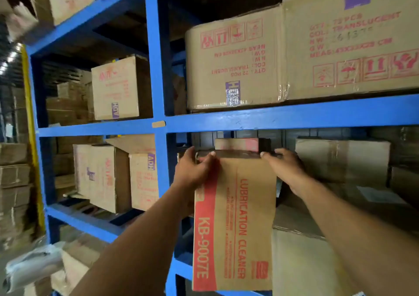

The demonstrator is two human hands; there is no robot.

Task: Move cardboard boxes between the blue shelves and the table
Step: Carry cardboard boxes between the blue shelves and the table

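A tall brown cardboard box [235, 223] with a red stripe and the words "LUBRICATION CLEANER KB-9007E" stands upright at the front of the blue shelves [272, 116], in the bay under the middle beam. My left hand [195, 171] grips its upper left corner. My right hand [283, 166] holds its upper right corner, fingers over the top edge. Both arms reach up from below. Behind the box's top, another box [237, 143] with a red patch sits deeper in the bay.
Two large boxes [235, 62] [351, 41] with red print fill the shelf above. A plain box [342, 157] sits at the right of the same bay. The left bays hold more boxes [118, 89] [102, 177]. Stacked cartons [13, 175] stand at far left.
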